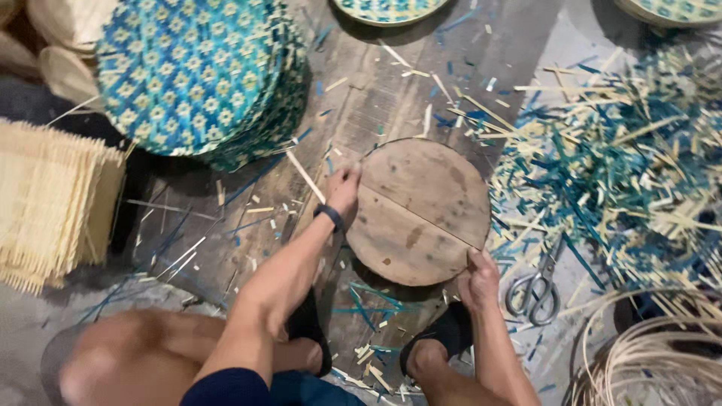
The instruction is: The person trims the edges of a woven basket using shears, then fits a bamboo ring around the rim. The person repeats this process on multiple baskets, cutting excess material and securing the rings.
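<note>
Both hands grip the round wooden board point(417, 210) on the floor: left hand point(344, 189) clasps its far-left edge, right hand point(478, 277) its near rim, scissors point(535, 289) just right of it.

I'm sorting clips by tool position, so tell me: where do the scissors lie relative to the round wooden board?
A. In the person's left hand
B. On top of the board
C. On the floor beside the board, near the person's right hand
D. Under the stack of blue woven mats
C: the scissors lie on the floor just off the round wooden board, close to the right hand, which grips the board's edge; nobody holds them.
</note>
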